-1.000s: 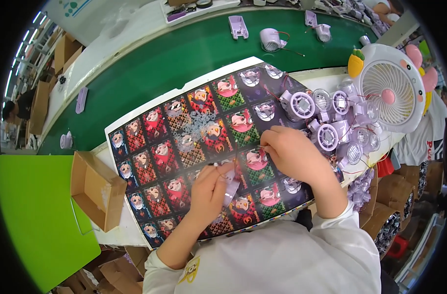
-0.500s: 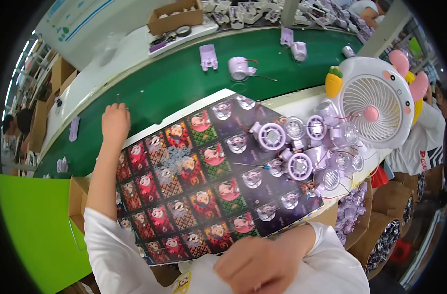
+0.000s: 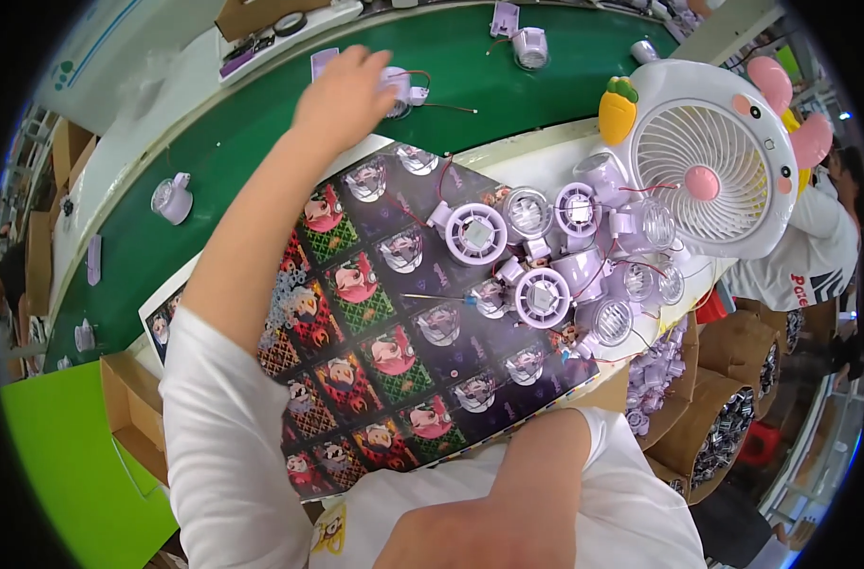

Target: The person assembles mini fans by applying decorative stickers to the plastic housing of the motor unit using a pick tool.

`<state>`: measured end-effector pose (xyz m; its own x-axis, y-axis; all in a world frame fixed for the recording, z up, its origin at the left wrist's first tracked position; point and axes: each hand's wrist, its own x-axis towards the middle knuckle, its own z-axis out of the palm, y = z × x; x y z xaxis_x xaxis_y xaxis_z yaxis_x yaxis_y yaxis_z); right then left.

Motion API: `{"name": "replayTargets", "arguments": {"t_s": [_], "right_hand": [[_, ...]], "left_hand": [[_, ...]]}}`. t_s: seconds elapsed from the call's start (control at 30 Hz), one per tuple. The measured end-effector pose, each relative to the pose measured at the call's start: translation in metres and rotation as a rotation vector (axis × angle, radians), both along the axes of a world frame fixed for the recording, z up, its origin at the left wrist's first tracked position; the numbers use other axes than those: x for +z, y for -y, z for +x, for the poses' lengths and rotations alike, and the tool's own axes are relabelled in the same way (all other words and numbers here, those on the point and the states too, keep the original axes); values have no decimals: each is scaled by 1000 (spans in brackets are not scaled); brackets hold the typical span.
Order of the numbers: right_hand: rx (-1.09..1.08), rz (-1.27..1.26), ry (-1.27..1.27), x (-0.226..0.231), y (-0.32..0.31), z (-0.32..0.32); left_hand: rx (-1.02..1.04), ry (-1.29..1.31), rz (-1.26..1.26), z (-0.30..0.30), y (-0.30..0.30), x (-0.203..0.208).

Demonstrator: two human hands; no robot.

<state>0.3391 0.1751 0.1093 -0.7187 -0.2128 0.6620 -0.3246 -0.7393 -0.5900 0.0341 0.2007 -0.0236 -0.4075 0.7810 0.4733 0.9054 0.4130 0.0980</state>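
Green belt [image 3: 261, 123] runs across the top of the view, and the left hand [image 3: 345, 90] reaches far out over it, fingers curled down onto a small pale-lilac part [image 3: 401, 90] with red wires trailing to its right; the hand covers most of the part, so whether it is truly gripped cannot be told. The part lies on the belt just beyond the far edge of a patterned mat [image 3: 375, 322], a sheet of red, green and dark purple squares that covers the bench. The right hand [image 3: 479, 531] sits low and close to the body, at the bottom of the view, blurred and seen from the back; whether it is open or closed cannot be told. On the mat's right half lies a cluster of lilac fan housings [image 3: 545, 256], round, some with clear covers, tangled with thin red wires. Just beside them to the right stands a white desk fan [image 3: 711, 171] with pink ears and an orange carrot-shaped trim. More lilac parts rest farther along the belt, one [image 3: 173, 199] to the left and one [image 3: 529, 45] near the top.
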Motion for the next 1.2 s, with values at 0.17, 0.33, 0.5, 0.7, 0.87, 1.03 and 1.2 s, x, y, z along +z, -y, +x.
{"name": "replayTargets", "arguments": {"t_s": [0.17,0.33,0.5,0.7,0.87,1.03,1.2], "right_hand": [[6,-7,12,5,8,11],[25,-6,11,6,20,20],[164,261,-167,10,31,29],[148,219,-211,8,59,35],[197,216,-192,3,85,29],[265,238,-158,3,109,22],[302,273,-132,-2,123,15]], "left_hand": [[70,-112,-244,6,-33,-3],[24,3,-161,-6,-12,-5],[134,827,408,-18,68,47],[17,1043,843,86,183,112],[96,1254,1065,188,260,87],[202,1427,1340,253,299,34],[133,1557,1322,276,303,3]]}}
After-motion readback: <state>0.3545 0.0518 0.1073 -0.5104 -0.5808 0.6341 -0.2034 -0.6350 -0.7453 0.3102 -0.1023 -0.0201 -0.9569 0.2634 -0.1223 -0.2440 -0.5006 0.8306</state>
